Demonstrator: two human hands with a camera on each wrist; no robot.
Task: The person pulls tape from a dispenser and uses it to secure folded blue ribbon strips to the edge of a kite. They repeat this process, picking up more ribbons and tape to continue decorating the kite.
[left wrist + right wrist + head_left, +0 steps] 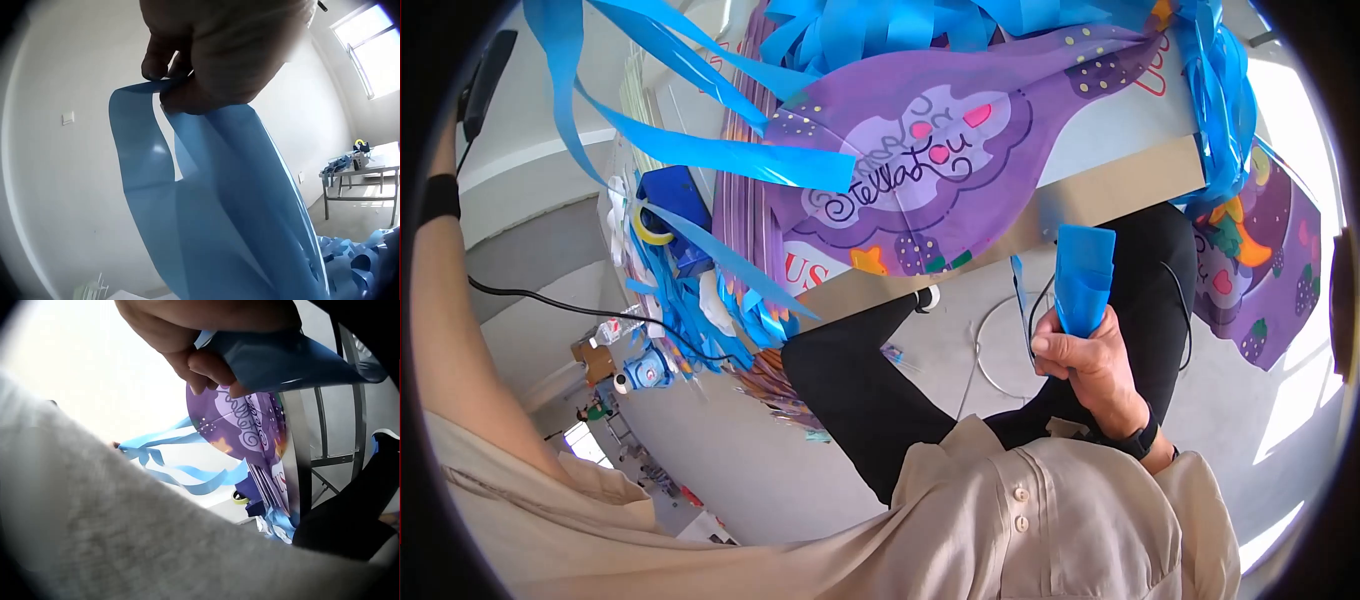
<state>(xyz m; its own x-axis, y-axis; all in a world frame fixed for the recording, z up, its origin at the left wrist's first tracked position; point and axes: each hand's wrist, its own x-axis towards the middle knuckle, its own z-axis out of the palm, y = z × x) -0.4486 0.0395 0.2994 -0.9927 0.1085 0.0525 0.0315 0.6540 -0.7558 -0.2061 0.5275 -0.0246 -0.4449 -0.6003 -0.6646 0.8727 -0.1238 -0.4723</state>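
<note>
My right hand (1090, 370) grips a folded length of blue plastic ribbon (1085, 270) above my lap, thumb across its lower end. In the right wrist view the same ribbon (281, 362) runs out from under curled fingers. Raised far out to the left, my left hand (219, 50) pinches several blue ribbons (225, 187) between thumb and fingers, and they hang in loops below it. The head view shows only that forearm (455, 290); the hand is outside the picture. Long blue strips (730, 160) stretch from the upper left across a purple printed kite-like sheet (910, 160).
The purple sheet lies on a cardboard box (1120, 185) before my knees. More blue ribbon (1215, 110) is heaped at its far and right sides. A blue tape dispenser (675, 215) stands at the left. Another purple sheet (1270, 260) hangs at the right. A black cable (580, 305) crosses the left.
</note>
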